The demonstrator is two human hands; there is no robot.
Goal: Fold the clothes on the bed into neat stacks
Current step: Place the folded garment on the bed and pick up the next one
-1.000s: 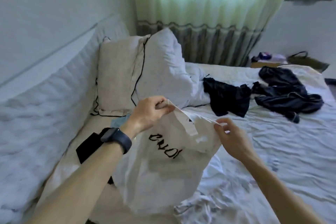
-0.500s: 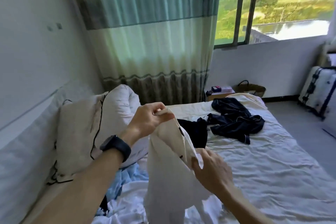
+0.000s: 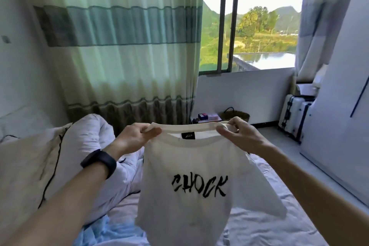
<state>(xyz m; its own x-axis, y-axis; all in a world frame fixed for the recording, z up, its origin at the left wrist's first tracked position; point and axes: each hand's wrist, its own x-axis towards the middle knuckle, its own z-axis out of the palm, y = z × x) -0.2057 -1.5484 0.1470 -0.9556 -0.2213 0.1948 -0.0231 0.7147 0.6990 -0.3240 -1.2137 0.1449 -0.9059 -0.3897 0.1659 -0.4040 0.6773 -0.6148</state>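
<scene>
A white T-shirt (image 3: 191, 168) with black lettering hangs spread out in front of me, above the bed (image 3: 265, 223). My left hand (image 3: 135, 138), with a black watch on the wrist, pinches the collar at the left shoulder. On the other side my right hand (image 3: 241, 135) pinches the collar at the right shoulder. The shirt's front faces me and its hem hangs down over the sheet. The dark clothes on the bed are hidden behind the shirt.
Two white pillows (image 3: 65, 168) lean at the left against the headboard. A light blue cloth (image 3: 105, 231) lies on the sheet below. Beyond the bed stand a curtain (image 3: 123, 50), a basket (image 3: 237, 115), a white suitcase (image 3: 293, 118) and a white wardrobe (image 3: 343, 94) at the right.
Both hands have lifted the shirt and pulled it apart by the collar, so it now hangs flat with the lettering upright. My view has tilted up toward the window.
</scene>
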